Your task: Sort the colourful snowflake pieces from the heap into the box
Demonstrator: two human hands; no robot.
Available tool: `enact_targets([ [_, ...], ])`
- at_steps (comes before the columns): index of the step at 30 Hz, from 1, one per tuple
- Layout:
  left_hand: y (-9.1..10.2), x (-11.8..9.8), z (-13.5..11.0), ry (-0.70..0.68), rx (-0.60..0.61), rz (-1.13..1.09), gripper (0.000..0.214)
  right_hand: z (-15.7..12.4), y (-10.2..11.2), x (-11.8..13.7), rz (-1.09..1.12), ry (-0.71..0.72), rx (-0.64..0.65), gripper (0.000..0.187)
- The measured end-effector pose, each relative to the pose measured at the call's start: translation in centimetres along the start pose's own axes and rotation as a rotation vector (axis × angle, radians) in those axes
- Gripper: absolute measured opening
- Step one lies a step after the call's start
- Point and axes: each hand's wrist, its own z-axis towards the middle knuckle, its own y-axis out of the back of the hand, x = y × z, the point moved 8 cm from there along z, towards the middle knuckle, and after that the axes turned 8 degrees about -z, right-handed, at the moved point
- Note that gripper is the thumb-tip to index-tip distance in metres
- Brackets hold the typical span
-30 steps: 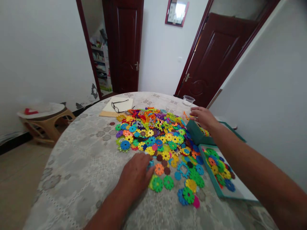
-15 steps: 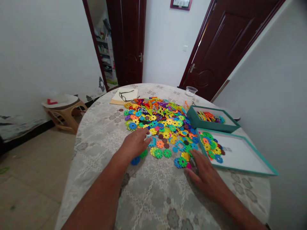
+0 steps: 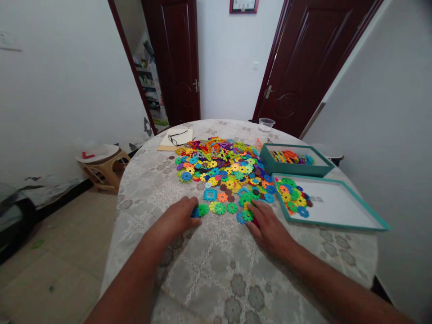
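On the patterned tablecloth lies a large pile of colourful notched plastic discs (image 3: 216,168). At the near left of it my left hand (image 3: 180,216) curls its fingers and thumb round a blue notched disc (image 3: 195,212), partly hidden by the hand. A green disc (image 3: 203,210) lies just right of that one. My right hand (image 3: 270,225) rests at the near right, thumb and fingers apart, cupped beside a small cluster with a green disc (image 3: 248,215) and a blue disc (image 3: 240,218). A magenta piece (image 3: 255,222) shows partly under this hand. Between the hands lie several loose discs and a blue square piece (image 3: 210,195).
At right stand a teal box (image 3: 297,166) holding rows of discs and its shallow lid (image 3: 337,202) with more discs in it. Glasses (image 3: 173,138) lie on paper at the far left. A clear plastic cup (image 3: 266,124) stands at the far edge.
My left hand has come back toward me, off the pile's front, and closed round the blue disc. My right hand has moved left against the small cluster. The camera view has shifted slightly.
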Motion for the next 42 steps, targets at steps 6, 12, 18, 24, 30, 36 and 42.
enact_targets([
  [6,-1.6,-4.4,3.6,-0.115,-0.036,0.015,0.041,4.8,-1.6,1.1,0.106,0.06,0.008,0.042],
  [12,-2.6,-7.8,6.1,-0.334,-0.091,-0.175,0.036,5.3,-0.5,-0.2,0.275,0.021,-0.09,0.043],
  [18,0.2,-5.6,5.7,-0.254,-0.368,-0.2,0.024,4.6,2.2,-2.4,0.132,-0.053,-0.135,0.035],
  [24,-1.7,-4.8,4.9,-0.22,-0.079,-0.071,0.03,3.0,1.9,-3.2,0.003,-0.073,0.158,0.03],
  [30,-2.9,-6.2,5.0,-0.265,-0.018,-0.047,0.036,3.2,0.9,-2.5,0.055,-0.053,0.237,0.021],
  [36,-3.6,-6.6,5.5,-0.271,-0.031,-0.118,0.042,4.8,0.6,-1.2,0.176,-0.026,0.143,0.017],
  [42,-3.5,-6.8,5.2,-0.282,-0.044,-0.139,0.051,5.0,1.3,-0.8,0.268,-0.042,0.107,0.018],
])
